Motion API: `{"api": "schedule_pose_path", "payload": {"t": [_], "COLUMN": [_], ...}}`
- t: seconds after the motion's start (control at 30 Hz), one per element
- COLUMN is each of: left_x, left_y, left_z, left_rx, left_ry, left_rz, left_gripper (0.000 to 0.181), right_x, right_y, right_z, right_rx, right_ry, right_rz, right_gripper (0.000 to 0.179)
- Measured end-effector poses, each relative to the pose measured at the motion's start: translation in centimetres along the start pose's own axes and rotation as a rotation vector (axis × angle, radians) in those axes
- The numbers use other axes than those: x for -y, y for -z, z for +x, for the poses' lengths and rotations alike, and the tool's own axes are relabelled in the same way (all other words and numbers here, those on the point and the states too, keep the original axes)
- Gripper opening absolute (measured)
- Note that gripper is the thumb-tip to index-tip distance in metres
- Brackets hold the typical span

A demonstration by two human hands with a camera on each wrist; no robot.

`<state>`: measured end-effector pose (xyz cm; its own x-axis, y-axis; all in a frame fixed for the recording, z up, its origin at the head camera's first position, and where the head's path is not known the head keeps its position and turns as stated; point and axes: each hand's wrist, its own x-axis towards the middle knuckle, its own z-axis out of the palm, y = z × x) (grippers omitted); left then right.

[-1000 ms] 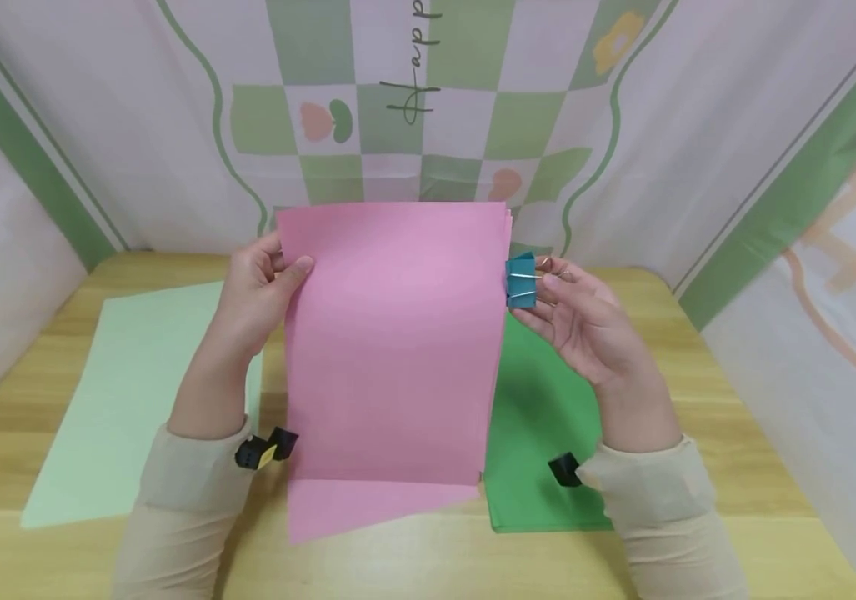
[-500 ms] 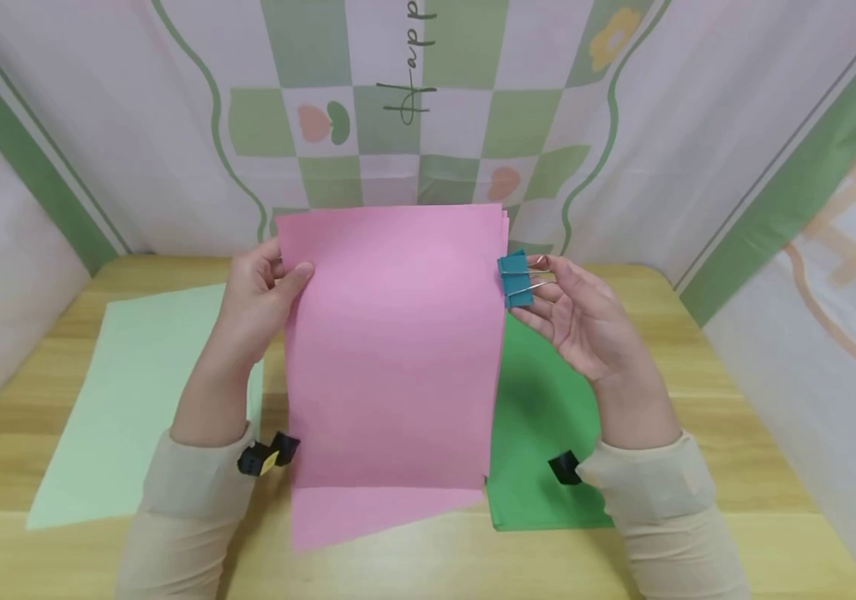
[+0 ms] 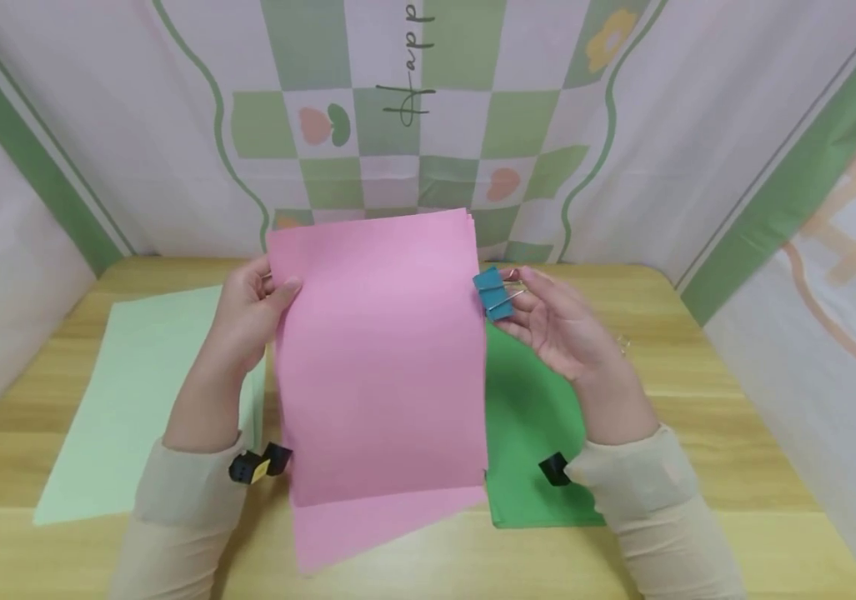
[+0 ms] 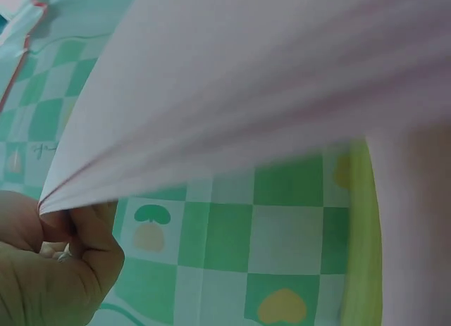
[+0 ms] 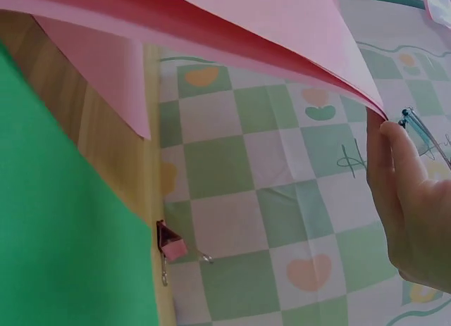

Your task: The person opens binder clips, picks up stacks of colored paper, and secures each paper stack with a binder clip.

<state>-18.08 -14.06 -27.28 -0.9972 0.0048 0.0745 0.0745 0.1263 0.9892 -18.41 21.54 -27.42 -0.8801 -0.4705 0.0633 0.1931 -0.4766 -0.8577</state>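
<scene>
In the head view a stack of pink paper (image 3: 382,358) is held up, its top edge tilted and its lower part bowed. My left hand (image 3: 251,312) pinches its upper left edge, thumb in front and fingers behind. At the upper right edge sits a teal binder clip (image 3: 493,293), its wire handles pointing toward my right hand (image 3: 563,325). The right thumb and forefinger grip one handle; other fingers lie behind the clip. From the right wrist, fingertips meet the paper's edge beside the clip. I cannot tell how many sheets its jaws take in.
Pale green sheets (image 3: 127,400) lie at the left of the wooden table (image 3: 690,375), and darker green sheets (image 3: 533,442) at the right. A pink binder clip (image 5: 173,247) is at the table's edge beside the green sheets. A patterned curtain (image 3: 390,125) hangs behind.
The pink stack has shifted left and tilted, its upper right corner dropping slightly. The right hand and teal clip have moved left and down with it, and the clip has turned. The handles look more spread than at first.
</scene>
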Motion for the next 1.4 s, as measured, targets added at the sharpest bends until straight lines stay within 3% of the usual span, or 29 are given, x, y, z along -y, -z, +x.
{"api": "schedule_pose_path", "payload": {"t": [0.23,0.5,0.6,0.7,0.8,0.9,1.13,1.23,1.4], "left_x": [0.3,-3.0,-4.0,-3.9,-2.7,-0.6,4.6,5.9,7.0], "left_y": [0.5,0.4,0.7,1.1,1.5,1.5,2.1,2.4,2.9], "left_z": [-0.5,-2.0,-2.6,-3.2,-3.8,-4.2,-3.5,-3.1,-2.7], "left_rx": [-0.007,0.054,0.071,0.070,0.062,0.056,0.024,0.014,0.036], "left_ry": [0.068,-0.001,0.026,0.076,0.132,0.205,0.338,0.355,0.313], "left_rz": [-0.049,-0.308,-0.378,-0.387,-0.330,-0.230,-0.030,0.073,0.293], "left_gripper": [0.036,0.016,0.016,0.018,0.019,0.028,0.049,0.049,0.046], "right_x": [-0.1,1.2,1.9,2.6,3.0,3.3,3.3,3.2,3.2], "right_y": [0.3,0.6,0.7,0.9,1.1,1.2,1.2,1.3,1.3], "right_z": [0.0,-0.7,-1.1,-1.4,-1.7,-2.0,-2.1,-2.2,-2.3], "right_rx": [-0.017,-0.012,0.030,0.054,0.072,0.083,0.081,0.078,0.088], "right_ry": [0.014,0.123,0.146,0.154,0.154,0.157,0.163,0.165,0.180], "right_rz": [-0.027,0.017,0.067,0.123,0.181,0.196,0.183,0.180,0.185], "right_gripper": [0.024,0.025,0.026,0.025,0.026,0.028,0.028,0.028,0.029]}}
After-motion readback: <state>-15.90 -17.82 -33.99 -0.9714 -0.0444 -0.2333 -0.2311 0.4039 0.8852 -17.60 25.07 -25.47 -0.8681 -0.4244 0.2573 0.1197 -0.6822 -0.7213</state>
